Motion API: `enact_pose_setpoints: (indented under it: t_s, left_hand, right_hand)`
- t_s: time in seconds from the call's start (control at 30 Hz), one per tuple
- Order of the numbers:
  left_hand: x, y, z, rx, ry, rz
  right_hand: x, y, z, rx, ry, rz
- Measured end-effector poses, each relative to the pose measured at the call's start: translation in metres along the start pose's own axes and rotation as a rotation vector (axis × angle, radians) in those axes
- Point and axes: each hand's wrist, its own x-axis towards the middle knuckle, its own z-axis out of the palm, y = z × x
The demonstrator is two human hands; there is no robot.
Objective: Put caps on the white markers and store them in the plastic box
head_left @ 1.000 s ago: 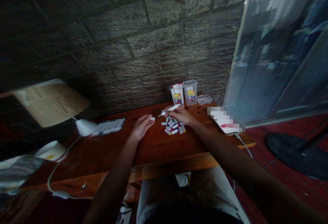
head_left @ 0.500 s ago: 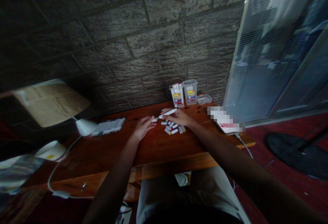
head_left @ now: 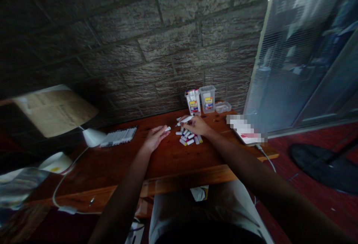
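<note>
My right hand (head_left: 195,126) pinches a white marker (head_left: 185,119) that points left, just above a small heap of loose marker caps (head_left: 189,138) on the wooden desk (head_left: 167,158). My left hand (head_left: 155,136) rests on the desk to the left, its fingers closed on a small white cap (head_left: 167,128). The cap and the marker's tip are a short gap apart.
Two clear plastic marker boxes (head_left: 200,101) and a small lid (head_left: 223,107) stand against the brick wall. A row of markers (head_left: 118,137) lies at the left beside a white lamp (head_left: 93,138). A flat device with a cable (head_left: 247,134) lies at the right edge.
The marker tip met the cap in my left hand half a second ago. Now the two have drawn apart again, with the marker back over the heap.
</note>
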Motion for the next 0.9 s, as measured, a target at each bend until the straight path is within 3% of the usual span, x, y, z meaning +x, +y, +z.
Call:
enact_pose_setpoints:
  t_s: [0.2, 0.63, 0.9]
  left_hand:
    - [0.001, 0.0, 0.0, 0.009, -0.006, 0.013]
    - [-0.001, 0.001, 0.002, -0.015, -0.009, 0.006]
    - [-0.002, 0.0, 0.002, -0.035, -0.02, 0.008]
  right_hand:
    - [0.001, 0.004, -0.001, 0.129, 0.067, 0.064]
    - [-0.003, -0.014, 0.007, 0.124, -0.069, 0.07]
    - [-0.003, -0.011, 0.005, 0.035, -0.123, 0.011]
